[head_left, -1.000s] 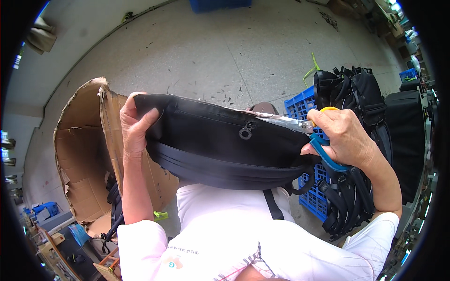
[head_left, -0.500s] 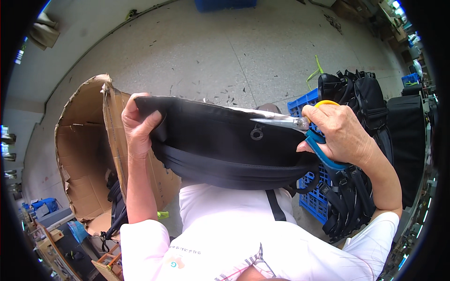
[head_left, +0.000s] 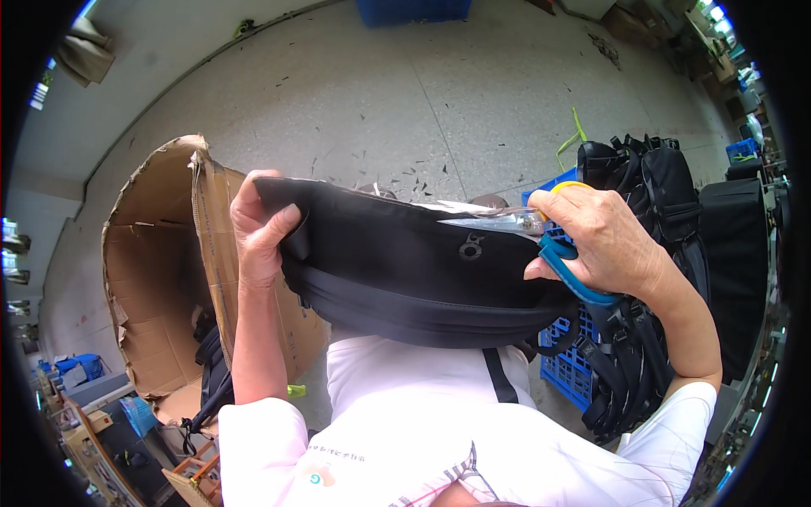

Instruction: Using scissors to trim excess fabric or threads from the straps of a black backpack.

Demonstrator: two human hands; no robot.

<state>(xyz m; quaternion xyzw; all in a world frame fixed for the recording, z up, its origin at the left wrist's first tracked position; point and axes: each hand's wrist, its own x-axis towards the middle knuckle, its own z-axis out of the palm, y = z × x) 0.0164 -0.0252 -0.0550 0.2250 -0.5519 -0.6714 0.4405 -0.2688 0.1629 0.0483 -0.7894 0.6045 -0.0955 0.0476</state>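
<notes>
A big brown cardboard box [head_left: 160,279] lies open on its side on the gray floor [head_left: 405,101], to the left. A pile of black bags [head_left: 667,253] sits on the right, by a blue crate [head_left: 566,372]. In the middle, a black bag [head_left: 405,270] is held up in the air in front of the person. The left hand [head_left: 258,228] is closed on the bag's left end. The right hand [head_left: 604,241] is closed on blue scissors [head_left: 570,270], whose shiny blades [head_left: 494,221] lie on the bag's top edge.
</notes>
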